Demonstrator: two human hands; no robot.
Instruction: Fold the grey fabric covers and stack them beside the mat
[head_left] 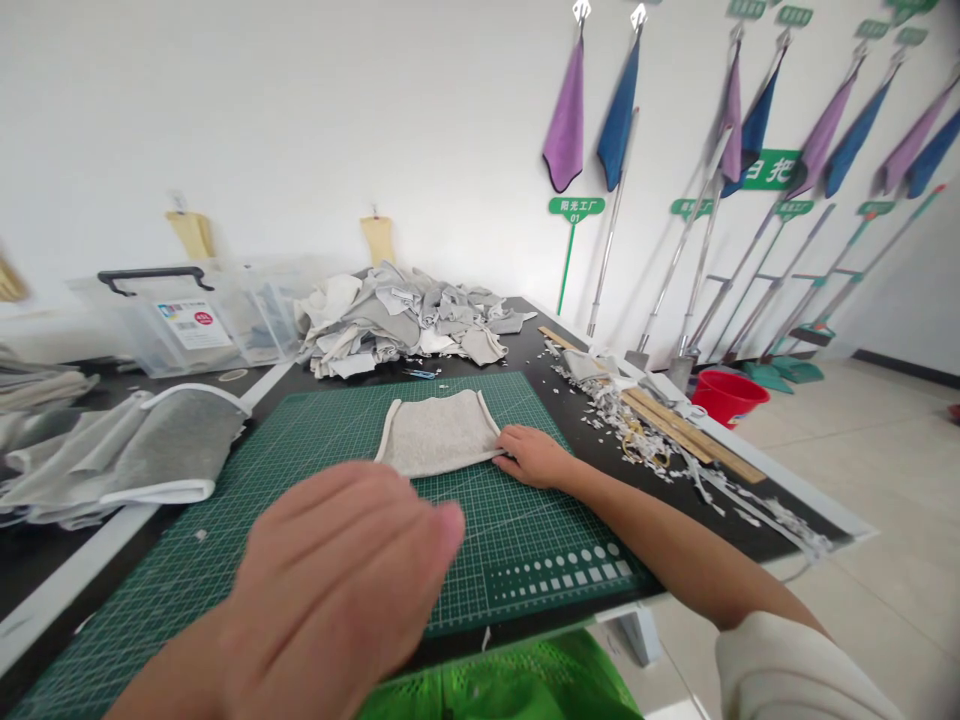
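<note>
A light grey fabric piece (441,434) with pale rolled edges lies flat on the green cutting mat (480,570). At its near right corner, my right hand (534,456) has its fingers closed on the edge. My left hand (345,580) is raised close to the camera, above the mat and in front of the fabric's near left side. Its fingers are curled together, slightly blurred, and the back of the hand hides whatever they may hold. Left of the mat lies a stack of grey fabric pieces with white edging (169,440).
Behind the mat are a heap of grey scraps (412,315), a small blue tool (420,374) and a clear plastic box (195,315). Wooden rulers (690,435) and white shreds lie along the right edge. A red bucket (729,397) stands on the floor.
</note>
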